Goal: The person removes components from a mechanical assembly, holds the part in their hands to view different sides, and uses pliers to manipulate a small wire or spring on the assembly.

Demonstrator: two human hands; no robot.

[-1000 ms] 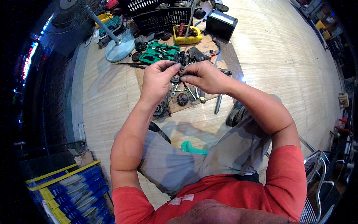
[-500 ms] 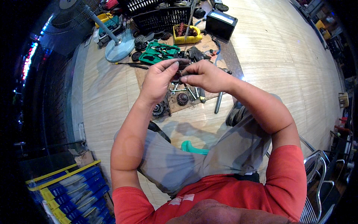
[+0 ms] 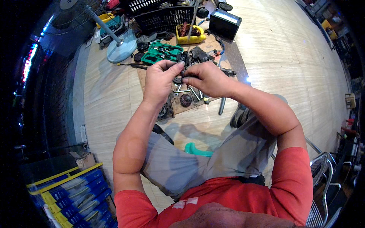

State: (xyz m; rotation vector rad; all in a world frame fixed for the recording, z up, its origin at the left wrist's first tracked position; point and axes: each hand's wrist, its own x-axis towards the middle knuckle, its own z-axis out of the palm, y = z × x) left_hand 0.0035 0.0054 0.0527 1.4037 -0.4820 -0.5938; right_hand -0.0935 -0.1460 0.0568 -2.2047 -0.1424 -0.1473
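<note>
Both my hands meet above a sheet of dirty cardboard on the floor. My left hand is closed, its thumb bent toward the curled fingers. My right hand pinches from the other side, fingertips close to the left thumb. Between them shows a small, dark round metal part, mostly covered by the fingers. Just below, a dark toothed gear lies on the cardboard. Silvery metal pieces lie beside it, near a tool with a black and yellow handle.
Beyond my hands are an open green tool case, a yellow cut-open container of dark parts, a black crate and a black battery. A fan base stands left. A metal tube lies right; a green stool shows between my legs.
The left fingers, stretched forward before, have curled in toward the thumb. My right hand's fingers have drawn in and tilted slightly down. Both arms stay almost in place.
</note>
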